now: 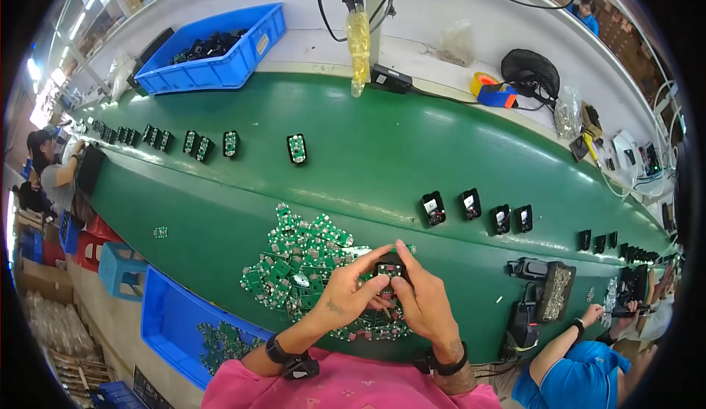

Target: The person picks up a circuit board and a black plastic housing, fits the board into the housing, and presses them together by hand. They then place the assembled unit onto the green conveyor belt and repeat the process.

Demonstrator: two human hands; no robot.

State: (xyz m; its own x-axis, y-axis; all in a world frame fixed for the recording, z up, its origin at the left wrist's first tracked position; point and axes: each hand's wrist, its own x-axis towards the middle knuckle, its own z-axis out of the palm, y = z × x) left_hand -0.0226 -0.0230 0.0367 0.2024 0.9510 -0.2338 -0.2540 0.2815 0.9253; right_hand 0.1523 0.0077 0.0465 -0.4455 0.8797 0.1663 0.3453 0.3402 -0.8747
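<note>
Over the near edge of a pile of green circuit boards (290, 251), both of my hands hold one small black plastic housing (391, 260). My left hand (351, 291) grips its left side, and my right hand (425, 300) closes around the right side. Both thumbs press together at the housing's near end, where part of a circuit board shows. My fingers hide the rest of it. To the far left stand housings with green boards fitted in them, such as this filled housing (296, 148). At the right are open black housings (434, 208) with white and wired parts inside.
A blue bin (243, 60) of black parts stands on the back ledge. Another blue bin (173, 317) with boards sits below the table's left edge. A black power tool (523, 321) and a long block (557, 291) lie right. Co-workers sit at the far left and right.
</note>
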